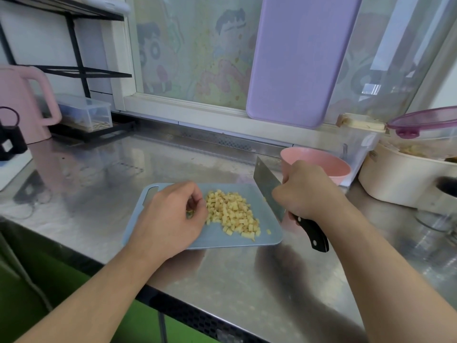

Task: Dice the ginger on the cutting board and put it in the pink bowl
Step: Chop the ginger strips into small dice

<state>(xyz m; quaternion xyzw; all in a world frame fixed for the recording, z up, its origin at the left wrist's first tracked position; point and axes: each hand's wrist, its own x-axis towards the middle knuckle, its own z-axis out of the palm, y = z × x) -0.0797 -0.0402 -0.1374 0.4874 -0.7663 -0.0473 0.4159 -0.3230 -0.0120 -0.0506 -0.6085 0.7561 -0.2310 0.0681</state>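
Head view: diced ginger point(233, 214) is heaped on the blue cutting board point(268, 237), with the pink bowl point(319, 167) set just beyond the board's far right corner. A cleaver point(268, 191) is gripped by the right hand point(305, 191), fingers wrapped round its black handle. The left hand point(173, 216) is rested against the heap's left side, fingers curled; whether anything is pinched cannot be told.

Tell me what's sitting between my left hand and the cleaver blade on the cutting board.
In the head view, the pile of diced ginger lies on the blue cutting board, between the left hand and the cleaver held by the right hand.
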